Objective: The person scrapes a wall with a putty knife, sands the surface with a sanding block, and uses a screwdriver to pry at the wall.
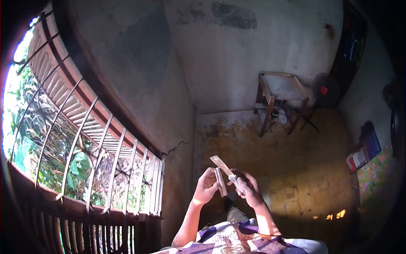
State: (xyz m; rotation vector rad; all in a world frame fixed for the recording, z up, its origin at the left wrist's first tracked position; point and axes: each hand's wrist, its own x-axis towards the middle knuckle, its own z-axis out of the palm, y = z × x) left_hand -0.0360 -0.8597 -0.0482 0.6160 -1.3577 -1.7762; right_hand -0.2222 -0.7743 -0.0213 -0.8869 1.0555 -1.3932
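Fingers clamped: L hand (207, 185) on wood strip (221, 183), R hand (248, 190) on knife-like tool (221, 165), all lower ctr of frame. Prob. strip-positioning step; next calls for steady L grip.

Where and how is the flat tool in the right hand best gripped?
The flat tool is probably best gripped at its near end, from the person's right, where the right hand wraps it: it is long, and its far end slants forward and left.
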